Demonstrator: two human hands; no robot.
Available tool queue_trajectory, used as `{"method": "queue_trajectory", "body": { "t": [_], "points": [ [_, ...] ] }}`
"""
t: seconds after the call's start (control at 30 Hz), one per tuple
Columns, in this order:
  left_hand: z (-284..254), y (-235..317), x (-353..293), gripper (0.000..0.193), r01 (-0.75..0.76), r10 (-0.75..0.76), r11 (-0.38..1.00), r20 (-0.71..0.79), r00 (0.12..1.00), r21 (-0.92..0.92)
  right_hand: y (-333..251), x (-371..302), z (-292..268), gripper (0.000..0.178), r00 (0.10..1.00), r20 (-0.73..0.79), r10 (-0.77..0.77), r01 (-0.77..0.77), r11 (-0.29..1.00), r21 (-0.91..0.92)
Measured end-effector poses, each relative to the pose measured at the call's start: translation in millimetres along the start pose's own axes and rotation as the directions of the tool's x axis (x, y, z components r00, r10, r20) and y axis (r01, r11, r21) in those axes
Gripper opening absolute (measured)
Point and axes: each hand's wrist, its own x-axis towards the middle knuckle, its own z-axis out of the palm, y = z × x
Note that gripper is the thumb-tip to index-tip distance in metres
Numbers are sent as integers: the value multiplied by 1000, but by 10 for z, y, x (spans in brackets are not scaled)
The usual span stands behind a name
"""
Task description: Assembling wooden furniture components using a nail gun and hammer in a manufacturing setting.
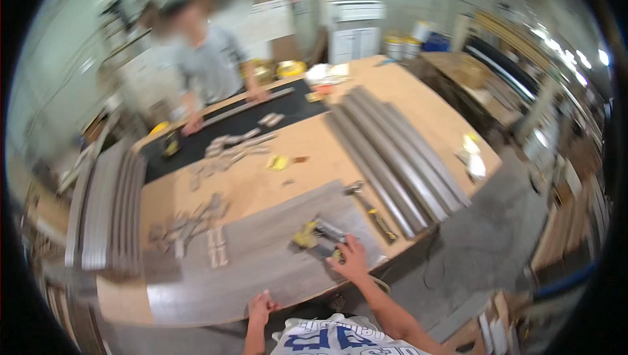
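My right hand (351,258) is closed around a yellow-and-black nail gun (316,234), which lies low over a grey-brown wood-grain panel (255,237). At the panel's near edge is my left hand (263,304), its fingers curled in; whatever they may hold is too small to make out. A hammer (371,212) with a yellow-and-black handle rests on the table to the right of the nail gun. Two short pale strips (217,246) lie on the panel's left half. Small grey wood pieces (190,221) are heaped beyond them.
Long grey mouldings (392,159) lie side by side at the table's right, and more mouldings (108,204) are stacked at its left. Across the table, a co-worker (216,60) handles a long strip (248,106) over a black mat (190,152). A yellow item (277,162) lies mid-table.
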Motion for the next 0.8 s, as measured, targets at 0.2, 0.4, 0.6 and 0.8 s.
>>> {"method": "queue_trajectory", "body": {
  "t": [0.2, 0.4, 0.6, 0.8],
  "points": [
    [-29, 31, -264, 22, -39, 40, 978, 0, 999, -203, -146, 91, 60, 59, 996, 64, -67, 67, 998, 5],
    [1, 55, -279, 18, -29, 37, 977, 33, 999, -211, -158, 56, 5, 59, 997, 77, -31, 32, 999, -17],
    [14, 56, -311, 17, -33, 38, 981, 24, 999, -190, -145, 60, 45, 61, 994, 101, -39, 39, 999, 6],
    [-96, -150, -287, 27, -43, 82, 970, 155, 984, -239, -281, 21, 117, 59, 980, 201, 6, 24, 989, -144]
  ]
}}
